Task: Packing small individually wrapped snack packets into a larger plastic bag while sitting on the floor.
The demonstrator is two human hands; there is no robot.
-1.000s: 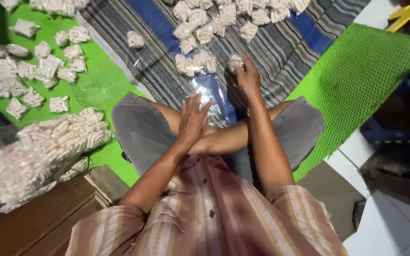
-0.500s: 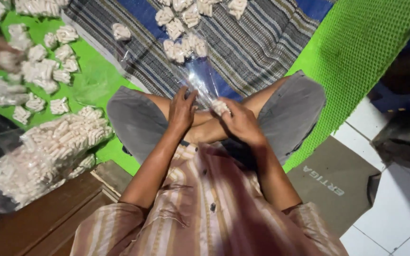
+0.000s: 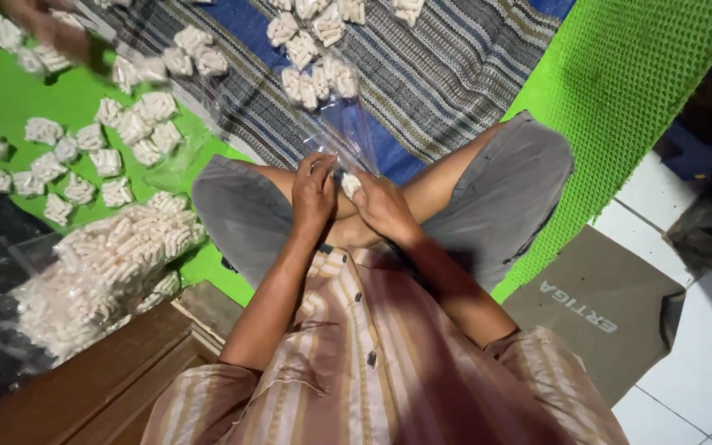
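I sit cross-legged, both hands together over my lap. My left hand [image 3: 313, 191] pinches the mouth of a clear plastic bag [image 3: 348, 132] that lies out in front of my knees. My right hand [image 3: 381, 206] grips a small white cracker bundle [image 3: 349, 185] right at the bag's opening. The two hands touch each other. The bag's far end holds a few white bundles [image 3: 319, 82].
A striped blue-grey cloth [image 3: 455, 74] carries more white bundles. Several bundles [image 3: 84, 156] lie on the green mat at left, and a big clear bag of crackers [image 3: 100, 272] sits by a wooden edge [image 3: 84, 379]. Another person's blurred hand [image 3: 43, 25] is at top left. Tiles lie right.
My right hand came back from the pile on the cloth with a white bundle and now meets my left hand at the bag's mouth. The view has shifted closer.
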